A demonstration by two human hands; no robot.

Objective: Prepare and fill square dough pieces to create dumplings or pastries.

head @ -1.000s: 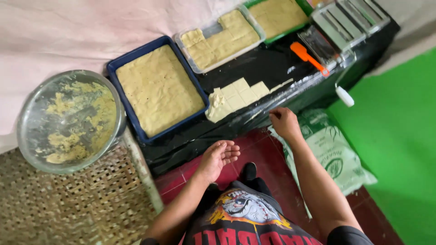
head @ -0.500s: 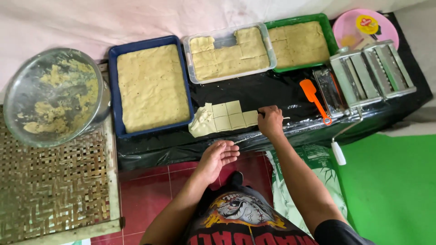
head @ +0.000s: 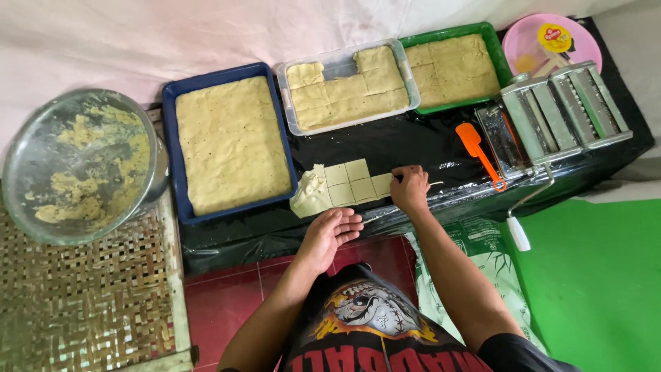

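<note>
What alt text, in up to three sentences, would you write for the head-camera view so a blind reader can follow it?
A person's right hand touches a cut sheet of dough squares on a black-covered table, while the left hand hovers palm-up at the table's edge. Behind lie three trays of dough: blue, clear, green. A pasta roller stands at the right.

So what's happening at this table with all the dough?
A person is working a thin dough sheet already cut into squares on a black-covered table. Their right hand rests on the right end of the sheet, while the left hand is held open, palm up, just below it at the table edge. Behind are a blue tray of uncut dough, a clear tray with some pieces missing, and a green tray. A pasta roller and orange spatula sit to the right.
</note>
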